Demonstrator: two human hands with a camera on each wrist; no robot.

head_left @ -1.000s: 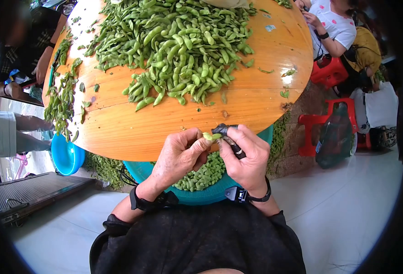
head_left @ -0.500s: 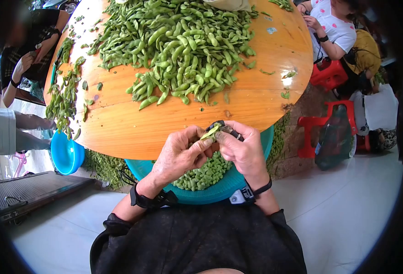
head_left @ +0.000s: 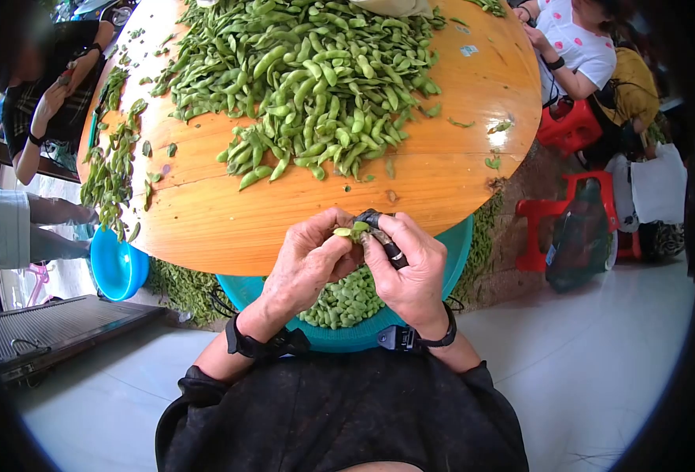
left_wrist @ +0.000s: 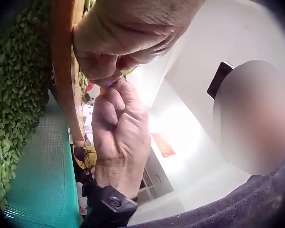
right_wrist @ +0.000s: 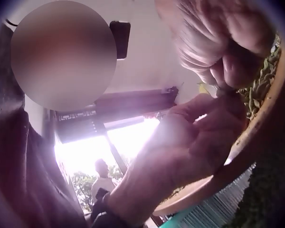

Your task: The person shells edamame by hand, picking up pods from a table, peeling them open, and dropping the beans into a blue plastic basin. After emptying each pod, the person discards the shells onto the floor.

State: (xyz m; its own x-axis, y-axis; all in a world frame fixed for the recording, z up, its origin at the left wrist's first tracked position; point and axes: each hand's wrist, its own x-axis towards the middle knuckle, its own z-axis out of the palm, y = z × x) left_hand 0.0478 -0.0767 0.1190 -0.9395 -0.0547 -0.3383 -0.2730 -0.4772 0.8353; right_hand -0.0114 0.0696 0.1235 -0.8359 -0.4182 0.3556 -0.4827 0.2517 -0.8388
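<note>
Over the table's near edge, my left hand (head_left: 302, 259) pinches a green soybean pod (head_left: 358, 229) between thumb and fingers. From the other side my right hand (head_left: 409, 271) grips the same pod, thumb against it. Black wrappings (head_left: 388, 248) cover parts of the right hand's fingers. In both wrist views the fingertips meet and mostly hide the pod. Below the hands, a teal mesh basin (head_left: 461, 245) holds a heap of shelled green beans (head_left: 346, 303). A large pile of unshelled pods (head_left: 308, 94) lies farther back on the table.
The round wooden table (head_left: 206, 228) has loose pods (head_left: 115, 177) along its left edge. Left of it stands a blue basin (head_left: 117, 267); red stools (head_left: 544, 236) are at the right. Other people sit or stand around, and plant scraps (head_left: 178, 291) cover the floor under the table.
The pod between my hands has been turned and shifted slightly left. My right hand tilted inward, then turned back. At the left, another person's hands have risen.
</note>
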